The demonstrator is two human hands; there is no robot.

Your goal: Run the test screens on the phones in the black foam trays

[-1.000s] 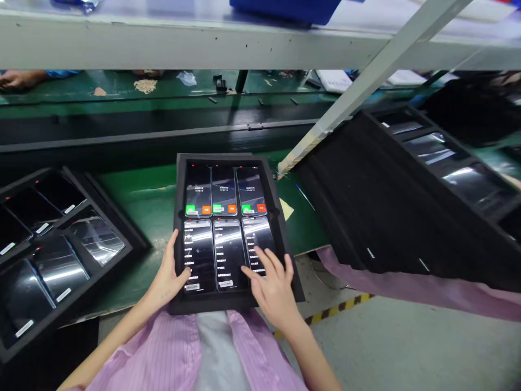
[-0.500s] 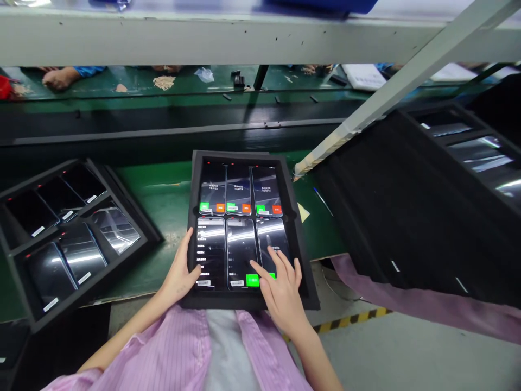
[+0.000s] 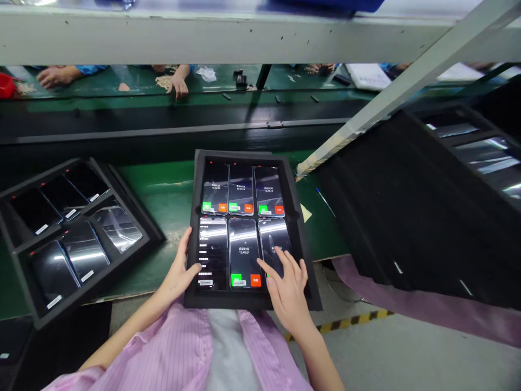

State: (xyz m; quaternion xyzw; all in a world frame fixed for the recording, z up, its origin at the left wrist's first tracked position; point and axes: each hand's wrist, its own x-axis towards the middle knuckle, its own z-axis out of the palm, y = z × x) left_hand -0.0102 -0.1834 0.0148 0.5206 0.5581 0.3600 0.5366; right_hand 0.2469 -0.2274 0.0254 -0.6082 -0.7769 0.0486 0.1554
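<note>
In front of me lies a black foam tray (image 3: 301, 277) with two rows of smartphones, their screens lit. My left hand (image 3: 181, 271) grips the tray's left edge, its thumb over the lower-left phone (image 3: 214, 250), which shows a list menu. Above the lower row hovers my right hand (image 3: 288, 288), fingers spread and holding nothing. Its index fingertip is at the right side of the lower-middle phone (image 3: 243, 239), whose screen shows a time with green and red buttons. The other fingers partly cover the lower-right phone (image 3: 273, 233); whether they touch the glass I cannot tell.
Another tray of phones (image 3: 79, 288) sits at an angle on the green bench (image 3: 163, 201) to the left. At right are a slanting white post (image 3: 350, 127), a pen (image 3: 325, 202), black cloth (image 3: 407, 217) and more phones (image 3: 480, 155). Co-workers' hands (image 3: 178, 82) show across the bench.
The lower-middle phone's screen has switched to a time display with green and red buttons. My right index finger has shifted slightly right. A co-worker's hand has come into view across the bench.
</note>
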